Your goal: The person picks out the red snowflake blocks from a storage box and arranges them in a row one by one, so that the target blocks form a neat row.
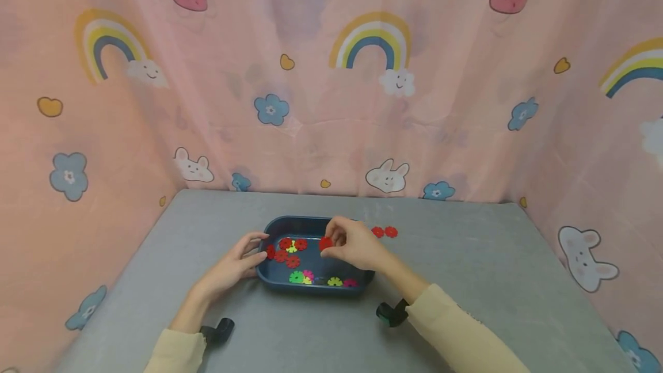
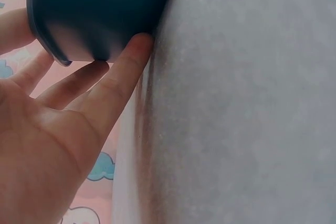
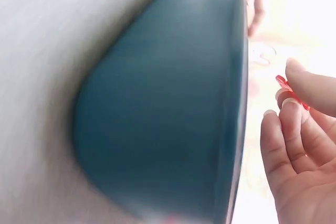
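A dark blue plastic basin (image 1: pixel 316 288) stands on the table with several notched plastic snowflake discs in it. Red discs (image 1: pixel 293 261) gather at its left side; a green disc (image 1: pixel 296 277), a yellow disc (image 1: pixel 334 282) and pink ones lie along the near side. At the basin's left end my left hand (image 1: pixel 239 259) grips the rim, with fingers against the outer wall (image 2: pixel 100 14) in the left wrist view. Over the basin's right half, my right hand (image 1: pixel 357 244) pinches a red snowflake disc (image 3: pixel 286 85) between thumb and fingertips.
Two more red discs (image 1: pixel 384 232) lie on the grey table (image 1: pixel 466 281) beyond the basin's right end. A pink patterned curtain (image 1: pixel 311 148) hangs behind the table and along both sides. Dark wrist devices (image 1: pixel 392 313) sit at both sleeves.
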`<state>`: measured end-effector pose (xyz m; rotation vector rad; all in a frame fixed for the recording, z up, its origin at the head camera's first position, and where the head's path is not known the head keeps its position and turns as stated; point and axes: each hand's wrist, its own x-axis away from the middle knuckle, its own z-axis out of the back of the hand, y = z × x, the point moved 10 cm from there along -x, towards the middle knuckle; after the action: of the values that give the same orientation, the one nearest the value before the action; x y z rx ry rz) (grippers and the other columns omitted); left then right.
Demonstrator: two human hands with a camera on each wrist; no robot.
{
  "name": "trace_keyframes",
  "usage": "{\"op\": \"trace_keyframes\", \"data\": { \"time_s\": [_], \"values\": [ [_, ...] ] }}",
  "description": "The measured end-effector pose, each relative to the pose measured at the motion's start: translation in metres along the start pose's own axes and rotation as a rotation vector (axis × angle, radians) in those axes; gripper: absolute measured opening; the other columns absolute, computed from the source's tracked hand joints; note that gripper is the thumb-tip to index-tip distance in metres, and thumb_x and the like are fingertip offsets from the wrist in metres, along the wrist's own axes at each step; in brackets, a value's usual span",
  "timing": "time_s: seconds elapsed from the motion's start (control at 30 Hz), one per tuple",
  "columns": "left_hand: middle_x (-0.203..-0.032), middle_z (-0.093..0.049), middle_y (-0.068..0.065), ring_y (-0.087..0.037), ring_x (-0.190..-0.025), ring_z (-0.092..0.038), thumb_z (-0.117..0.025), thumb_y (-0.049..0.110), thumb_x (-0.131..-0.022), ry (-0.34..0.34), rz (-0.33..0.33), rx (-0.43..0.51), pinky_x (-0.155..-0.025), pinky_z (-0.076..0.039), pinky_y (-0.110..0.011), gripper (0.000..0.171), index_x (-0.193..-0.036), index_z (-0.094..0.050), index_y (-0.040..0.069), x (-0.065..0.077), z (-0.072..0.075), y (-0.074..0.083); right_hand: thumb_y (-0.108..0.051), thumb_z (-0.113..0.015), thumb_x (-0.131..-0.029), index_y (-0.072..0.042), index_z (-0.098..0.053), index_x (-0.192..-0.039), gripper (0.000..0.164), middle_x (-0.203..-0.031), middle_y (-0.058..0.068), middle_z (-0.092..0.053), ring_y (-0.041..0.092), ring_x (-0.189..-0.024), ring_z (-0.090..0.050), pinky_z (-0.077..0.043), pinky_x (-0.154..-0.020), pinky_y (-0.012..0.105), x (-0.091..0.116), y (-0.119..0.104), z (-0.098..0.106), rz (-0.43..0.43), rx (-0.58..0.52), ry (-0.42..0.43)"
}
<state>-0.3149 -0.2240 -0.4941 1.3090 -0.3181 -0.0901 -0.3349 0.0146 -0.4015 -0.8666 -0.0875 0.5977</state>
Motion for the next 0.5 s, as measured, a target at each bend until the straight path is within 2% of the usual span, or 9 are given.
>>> {"op": "trace_keyframes", "data": {
  "time_s": [0.3,0.5],
  "values": [
    [-0.163,-0.024,-0.02,-0.041,-0.14,-0.043,-0.06,0.025,-0.104,0.002,0.003,0.001,-0.101,-0.051,-0.049,0.048,-0.148,-0.041,0.021,0.0,0.0,-0.001,-0.014,-0.085,-0.084,-0.012,-0.061,-0.099,0.028,-0.084,0.0,-0.061,0.019,-0.075,-0.059,-0.053,-0.065,0.029,0.018,0.027,0.041,-0.049,-0.049,0.107],
    [-0.163,-0.025,-0.02,-0.041,-0.139,-0.044,-0.06,0.025,-0.104,-0.004,-0.003,0.003,-0.101,-0.051,-0.049,0.048,-0.148,-0.04,0.02,0.0,0.0,0.0,-0.013,-0.084,-0.085,-0.01,-0.061,-0.099,0.026,-0.086,0.004,-0.062,0.022,-0.077,-0.058,-0.053,-0.066,0.028,0.028,0.049,0.063,-0.119,-0.062,0.169]
  ]
}}
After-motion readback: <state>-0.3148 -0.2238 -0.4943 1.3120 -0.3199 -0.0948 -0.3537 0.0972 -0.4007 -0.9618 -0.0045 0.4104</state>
